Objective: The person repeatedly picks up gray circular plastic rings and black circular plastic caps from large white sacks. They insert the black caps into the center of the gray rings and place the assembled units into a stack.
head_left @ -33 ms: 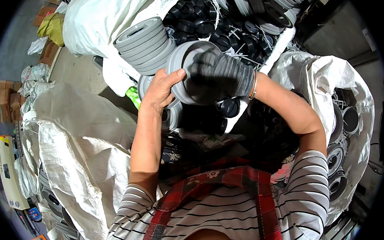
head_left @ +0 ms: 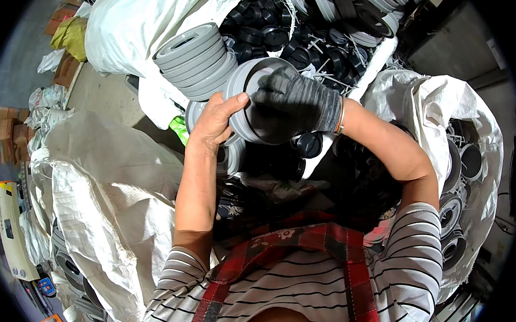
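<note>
My bare left hand [head_left: 218, 117] grips the left rim of a round grey plastic fitting [head_left: 237, 84], its thumb lying over the edge. The fitting is tilted with its dark hollow side facing right. Over that hollow is my right hand [head_left: 293, 101] in a dark grey knitted glove, its fingers curled inward. What the gloved fingers hold, if anything, is hidden in shadow. Just beyond the fitting leans a stack of similar grey fittings [head_left: 194, 61]. A round black cap [head_left: 309, 144] lies below the gloved wrist.
Many black threaded caps [head_left: 274, 36] and thin white plastic sticks fill the open white sack ahead. To the right, another white sack [head_left: 442, 98] holds grey ring parts. A pale sack [head_left: 109, 211] spreads at left. Cartons [head_left: 14, 136] and a cream-coloured device [head_left: 15, 230] stand further left.
My gloved right hand, smeared by motion before, now shows sharply and has shifted slightly. The grey fitting has tipped a little; my left hand keeps its hold.
</note>
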### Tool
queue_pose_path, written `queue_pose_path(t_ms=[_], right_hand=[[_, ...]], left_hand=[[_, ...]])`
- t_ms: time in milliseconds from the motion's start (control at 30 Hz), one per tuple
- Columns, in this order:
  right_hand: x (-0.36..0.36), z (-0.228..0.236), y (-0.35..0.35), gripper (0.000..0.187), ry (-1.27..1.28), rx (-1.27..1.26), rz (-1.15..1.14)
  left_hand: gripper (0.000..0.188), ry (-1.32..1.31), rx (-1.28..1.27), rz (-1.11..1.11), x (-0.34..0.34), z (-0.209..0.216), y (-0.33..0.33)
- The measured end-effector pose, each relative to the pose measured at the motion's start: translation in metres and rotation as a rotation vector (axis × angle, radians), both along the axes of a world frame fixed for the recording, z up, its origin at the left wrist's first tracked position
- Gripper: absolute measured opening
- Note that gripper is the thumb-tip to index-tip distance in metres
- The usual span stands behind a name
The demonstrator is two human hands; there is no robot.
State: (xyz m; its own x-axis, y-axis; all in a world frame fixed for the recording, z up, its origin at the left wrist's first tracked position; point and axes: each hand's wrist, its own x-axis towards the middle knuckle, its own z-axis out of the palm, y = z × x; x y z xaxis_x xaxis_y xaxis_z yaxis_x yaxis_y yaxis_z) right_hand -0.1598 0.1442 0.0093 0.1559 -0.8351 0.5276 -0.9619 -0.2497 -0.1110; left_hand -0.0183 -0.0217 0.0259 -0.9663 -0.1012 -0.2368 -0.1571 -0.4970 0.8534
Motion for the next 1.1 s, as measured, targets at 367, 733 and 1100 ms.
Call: queue_pose_path(t_ms=[367,733,1100], right_hand=[[-0.008,0.006,-0.006,0.073,-1.266,0.746,-0.541],[-0.044,0.023,-0.01,0.047,-0.841,0.203,-0.645],[-0.276,0.068,0.063,0.05,-0.105,-0.352,-1.395]], left_hand=[[0.028,0.082,-0.178,0.354,-0.004,-0.003,0.045],[0.083,0.374,-1.451,0.435,-0.007,0.051,-0.003],[0.051,0.234,-1.326,0.673,-0.012,0.083,-0.048]])
